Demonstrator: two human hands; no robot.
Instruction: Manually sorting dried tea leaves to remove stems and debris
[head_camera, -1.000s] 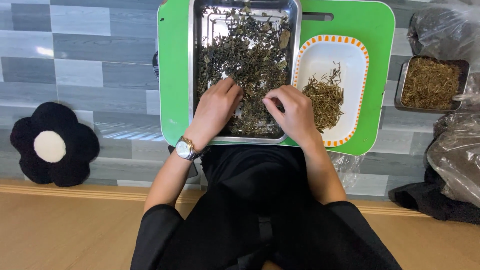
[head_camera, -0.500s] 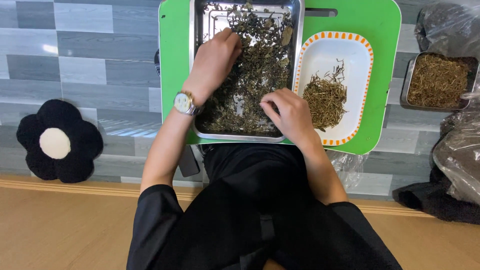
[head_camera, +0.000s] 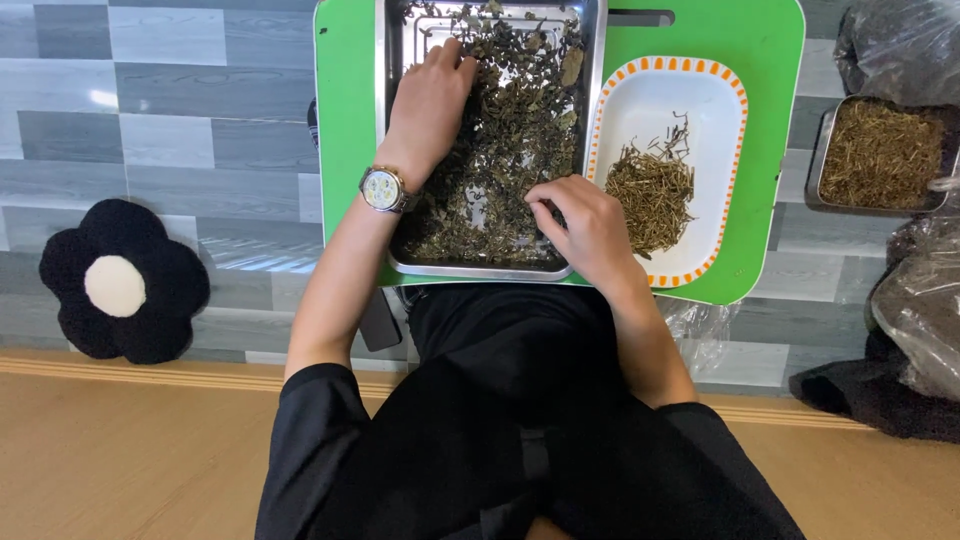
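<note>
Steel tray is sitting on a green table, and dried leaves are covering most of its floor; the left hand is lying palm down on the far left of the pile, fingers spread flat and loose, gripping nothing, seemingly placed so as to spread the leaves thin; a watch is showing on that wrist; the right hand is resting at the tray's near right corner, fingertips drawn narrow in a pinch over the leaves, though whether a piece is sitting between them I cannot tell; a white dish with an orange rim is standing just beside the tray on the right, holding a heap of straw-coloured stems, probably kept close to that hand; a second tray of similar stems is waiting on the floor, well apart.
</note>
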